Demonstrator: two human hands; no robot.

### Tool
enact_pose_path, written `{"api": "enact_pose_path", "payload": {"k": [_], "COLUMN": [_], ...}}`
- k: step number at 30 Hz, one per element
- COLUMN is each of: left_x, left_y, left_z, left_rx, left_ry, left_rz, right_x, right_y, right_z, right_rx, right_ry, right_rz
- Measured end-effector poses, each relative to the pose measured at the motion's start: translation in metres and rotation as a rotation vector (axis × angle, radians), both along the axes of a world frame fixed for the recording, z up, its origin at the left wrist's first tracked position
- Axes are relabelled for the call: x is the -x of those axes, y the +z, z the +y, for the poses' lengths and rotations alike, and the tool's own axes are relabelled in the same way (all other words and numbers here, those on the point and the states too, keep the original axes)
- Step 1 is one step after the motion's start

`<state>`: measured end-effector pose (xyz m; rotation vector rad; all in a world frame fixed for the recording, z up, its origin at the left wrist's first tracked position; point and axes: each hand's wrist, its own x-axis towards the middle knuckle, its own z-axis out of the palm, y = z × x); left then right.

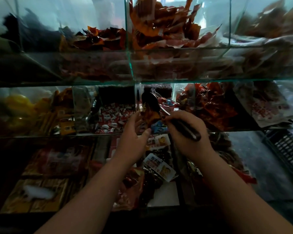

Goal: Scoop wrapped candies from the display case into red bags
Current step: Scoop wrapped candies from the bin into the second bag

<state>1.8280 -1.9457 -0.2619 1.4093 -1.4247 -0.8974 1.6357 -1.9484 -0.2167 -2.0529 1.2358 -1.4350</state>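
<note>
Right hand [190, 142], at 4 o'clock from the candy compartment, is clenched round the dark handle of the scoop [165, 111]. The left hand [134, 141], at 7 o'clock from the same compartment, has its fingers curved beside a crumpled orange-red sheet, probably the red bag [150, 116]; whether it pinches that sheet cannot be told. The scoop's long axis runs diagonally: the handle's butt lies toward 4 o'clock and the bowl points toward 10 o'clock, raised over the red and blue wrapped candies [167, 105] in the middle shelf of the glass display case [193, 80]. The bowl is dark and its load cannot be read. The step in hand appears to be the transfer: the bowl stands just above the bag's upper edge, between the two hands. The next move probably calls for the bag's mouth to be held open under the bowl and the scoop tipped toward 8 o'clock, so that the candies slide in. A neighbouring compartment at 9 o'clock holds white and red sweets [112, 118].
</note>
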Motion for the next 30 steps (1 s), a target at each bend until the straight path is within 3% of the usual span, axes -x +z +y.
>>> {"api": "enact_pose_path", "payload": {"k": [3, 6, 9, 13, 17, 25, 30], "left_x": [-0.004, -0.005, -0.005, -0.004, -0.014, -0.075, -0.095], "left_y": [0.005, 0.008, 0.009, 0.010, 0.004, -0.026, -0.051], "left_z": [0.006, 0.008, 0.013, 0.022, 0.045, 0.116, 0.132], "left_rx": [-0.010, -0.021, 0.002, 0.102, 0.122, 0.017, -0.118], "left_ry": [0.006, 0.003, 0.004, 0.050, 0.120, 0.310, 0.350], "left_rz": [0.060, 0.075, 0.035, -0.090, -0.137, -0.184, -0.445], "right_x": [0.002, 0.005, 0.008, 0.001, 0.004, 0.008, -0.028], "right_y": [0.003, 0.007, 0.021, 0.033, 0.028, 0.012, -0.005], "right_z": [0.017, 0.036, 0.058, 0.117, 0.129, 0.131, 0.131], "right_rx": [0.132, 0.150, -0.265, -0.273, -0.416, -0.699, -0.630], "right_ry": [0.090, 0.017, -0.020, -0.026, 0.045, 0.192, 0.194], "right_rz": [0.176, 0.128, -0.127, -0.680, -0.808, -0.646, -0.171]}}
